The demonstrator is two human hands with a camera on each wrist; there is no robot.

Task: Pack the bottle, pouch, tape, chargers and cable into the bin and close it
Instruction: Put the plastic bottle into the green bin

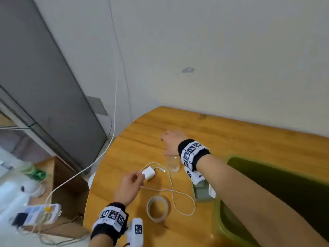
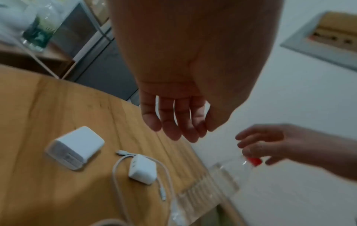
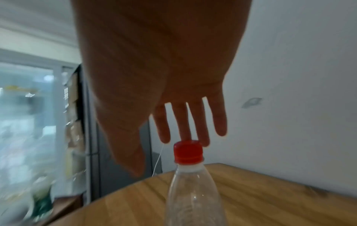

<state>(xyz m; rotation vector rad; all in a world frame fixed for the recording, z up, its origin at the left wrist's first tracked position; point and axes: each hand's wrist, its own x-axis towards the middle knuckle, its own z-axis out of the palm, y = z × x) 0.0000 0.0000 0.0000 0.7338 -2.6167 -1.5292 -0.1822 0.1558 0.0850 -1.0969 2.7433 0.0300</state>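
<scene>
Clear plastic bottle (image 3: 193, 195) stands upright on the table (image 1: 142, 143). Right hand (image 3: 173, 91) hovers spread above its cap. Left hand (image 2: 183, 76) hangs relaxed over the chargers (image 2: 74, 147).

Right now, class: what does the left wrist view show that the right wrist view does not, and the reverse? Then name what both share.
Only the left wrist view: two white chargers, the larger and the smaller, a white cable looped round the smaller, and the left hand.

Only the right wrist view: the right fingers straight, above the cap.

Both: the clear bottle, its red cap, the right hand, the wooden table.
</scene>
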